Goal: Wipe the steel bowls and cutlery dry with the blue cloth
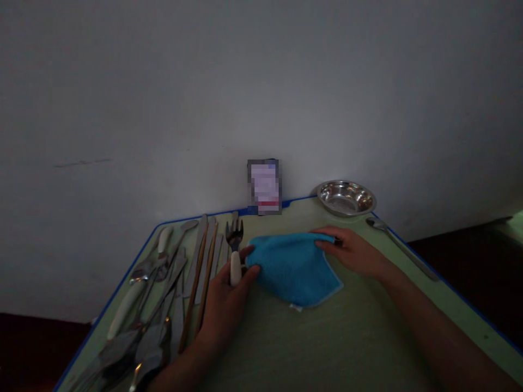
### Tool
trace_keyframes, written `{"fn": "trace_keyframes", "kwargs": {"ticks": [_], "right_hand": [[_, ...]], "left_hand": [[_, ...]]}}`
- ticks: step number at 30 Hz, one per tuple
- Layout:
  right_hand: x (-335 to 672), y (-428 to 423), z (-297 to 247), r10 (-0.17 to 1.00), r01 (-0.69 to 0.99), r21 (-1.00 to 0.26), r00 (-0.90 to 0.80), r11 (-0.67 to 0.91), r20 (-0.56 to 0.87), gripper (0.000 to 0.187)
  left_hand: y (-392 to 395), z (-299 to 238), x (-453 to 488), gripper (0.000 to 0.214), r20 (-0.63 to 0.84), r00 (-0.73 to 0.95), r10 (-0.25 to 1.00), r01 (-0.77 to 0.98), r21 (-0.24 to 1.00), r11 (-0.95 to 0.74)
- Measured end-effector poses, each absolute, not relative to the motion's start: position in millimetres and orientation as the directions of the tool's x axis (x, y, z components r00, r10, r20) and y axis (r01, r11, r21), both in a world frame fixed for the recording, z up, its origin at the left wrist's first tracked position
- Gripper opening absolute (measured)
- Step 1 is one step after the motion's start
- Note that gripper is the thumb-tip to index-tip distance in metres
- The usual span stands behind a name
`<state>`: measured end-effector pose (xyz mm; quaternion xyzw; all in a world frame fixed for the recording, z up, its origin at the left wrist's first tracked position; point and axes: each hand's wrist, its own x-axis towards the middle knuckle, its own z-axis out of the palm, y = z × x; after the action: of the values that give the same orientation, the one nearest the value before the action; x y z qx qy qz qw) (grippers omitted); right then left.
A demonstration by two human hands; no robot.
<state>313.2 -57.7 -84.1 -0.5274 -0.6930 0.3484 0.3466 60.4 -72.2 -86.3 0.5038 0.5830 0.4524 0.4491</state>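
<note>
My left hand is closed round the white handle of a metal fork, whose tines point away from me. Its fingertips also touch the left edge of a blue cloth lying on the green table. My right hand rests on the cloth's far right corner, fingers curled and pressing on it. The cloth lies between both hands.
Several knives, spoons, forks and chopsticks lie in a row on the left of the table. A steel bowl stands at the far right corner, with a long spoon beside it. A blurred card leans against the white wall.
</note>
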Motion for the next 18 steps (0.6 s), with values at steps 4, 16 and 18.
{"fn": "trace_keyframes", "kwargs": {"ticks": [4, 16, 18], "right_hand": [[315.1, -59.1, -77.1, 0.997, 0.117, -0.993, -0.076, -0.001, -0.01, 0.053], [321.2, -65.5, -70.1, 0.983, 0.533, -0.839, -0.185, 0.106, 0.007, 0.039], [321.1, -66.5, -68.1, 0.98, 0.657, -0.728, -0.107, 0.196, 0.167, 0.019]], "left_hand": [[-72.8, -86.7, 59.2, 0.04, -0.071, -0.063, 0.996, 0.228, 0.97, 0.083], [-72.7, -97.4, 58.4, 0.015, 0.047, -0.074, 0.996, 0.159, 0.987, -0.035], [-74.7, -98.4, 59.4, 0.017, 0.003, -0.034, 0.999, 0.068, 0.998, -0.001]]}}
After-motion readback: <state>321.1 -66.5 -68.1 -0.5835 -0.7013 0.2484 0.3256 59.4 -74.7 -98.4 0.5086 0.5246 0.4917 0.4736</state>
